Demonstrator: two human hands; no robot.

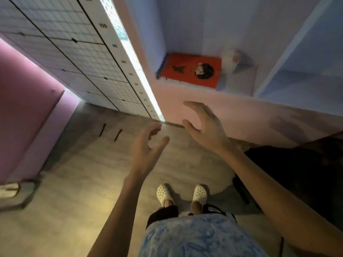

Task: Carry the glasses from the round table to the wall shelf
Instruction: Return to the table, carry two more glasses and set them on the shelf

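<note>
In my head camera I can read the number 150 on a tall white measuring strip (118, 45) on the far wall. Its other numbers are too blurry to read. Left of it is a white panel (74, 52) covered in a grid of thin lines. The wall on the left is pink.

The wall shelf (241, 84) is a box-shaped hole in the pale wall, far on the right. An orange book (191, 71) lies flat in it, with a dark round picture on its cover. Just right of the book stands a pale blurry thing (231, 59). It may be a glass, but I cannot tell.

The floor (74, 182) is smooth and grey-brown. My left grip (146, 145) and right grip (202, 123) are up in front of me, fingers apart, holding nothing. I wear white shoes (165, 194) with little holes.
</note>
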